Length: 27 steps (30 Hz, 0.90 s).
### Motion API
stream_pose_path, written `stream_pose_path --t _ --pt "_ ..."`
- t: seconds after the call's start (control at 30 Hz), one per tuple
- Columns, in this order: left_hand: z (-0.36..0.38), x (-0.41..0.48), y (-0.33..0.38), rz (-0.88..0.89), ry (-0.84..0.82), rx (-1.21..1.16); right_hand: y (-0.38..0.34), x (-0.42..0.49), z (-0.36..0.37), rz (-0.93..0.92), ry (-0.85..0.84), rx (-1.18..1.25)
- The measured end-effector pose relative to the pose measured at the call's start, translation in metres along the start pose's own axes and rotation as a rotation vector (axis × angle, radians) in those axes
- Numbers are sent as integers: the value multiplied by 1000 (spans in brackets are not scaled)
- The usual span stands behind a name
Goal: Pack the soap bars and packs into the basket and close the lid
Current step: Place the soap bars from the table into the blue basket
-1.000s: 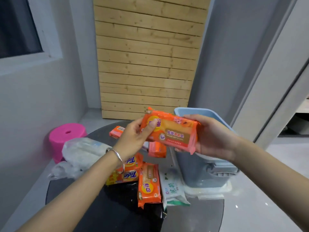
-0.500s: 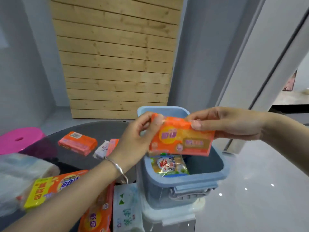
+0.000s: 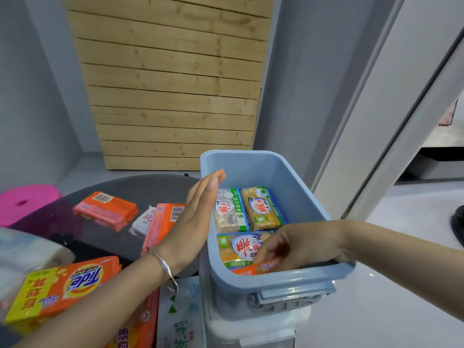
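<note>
Item: blue basket [image 3: 276, 281], lid off, at the right edge of a dark table [image 3: 120, 187]. Contents: three green-and-yellow packs [image 3: 261, 209] lying flat; one orange pack [image 3: 251, 269] at the near end wall, long axis across the basket. Right hand [image 3: 296, 247]: inside the basket, fingers curled onto that orange pack, apparently gripping it; blur hides the exact hold. Left hand [image 3: 195, 217]: flat, fingers straight, holding nothing, just outside the basket's left wall. Outstanding stock: all left of the basket, nearer the left hand. Closest is a second orange pack [image 3: 163, 222], on edge just beside that palm, long axis roughly parallel to the basket's long side; a Tide pack [image 3: 62, 287] lies nearer the person.
</note>
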<state>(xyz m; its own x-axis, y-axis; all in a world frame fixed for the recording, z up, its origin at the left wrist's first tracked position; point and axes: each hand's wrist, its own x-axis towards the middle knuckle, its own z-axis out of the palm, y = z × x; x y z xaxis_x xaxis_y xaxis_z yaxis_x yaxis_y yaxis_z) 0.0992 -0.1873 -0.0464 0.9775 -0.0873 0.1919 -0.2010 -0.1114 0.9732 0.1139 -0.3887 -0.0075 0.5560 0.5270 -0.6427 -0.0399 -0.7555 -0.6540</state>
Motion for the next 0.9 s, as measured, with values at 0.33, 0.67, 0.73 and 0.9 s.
stream_pose_path --t 0.33,0.67,0.73,0.9 --pt "-29 -11 -3 8 46 6 -15 -12 -8 61 136 346" --pt "-123 -34 -23 -311 165 123 -99 -7 11 -292 241 644" --pt "-133 -32 -30 -419 140 67 -123 11 24 -304 265 742" --pt "-132 -24 -36 -557 35 20 -151 67 73 -75 403 680"
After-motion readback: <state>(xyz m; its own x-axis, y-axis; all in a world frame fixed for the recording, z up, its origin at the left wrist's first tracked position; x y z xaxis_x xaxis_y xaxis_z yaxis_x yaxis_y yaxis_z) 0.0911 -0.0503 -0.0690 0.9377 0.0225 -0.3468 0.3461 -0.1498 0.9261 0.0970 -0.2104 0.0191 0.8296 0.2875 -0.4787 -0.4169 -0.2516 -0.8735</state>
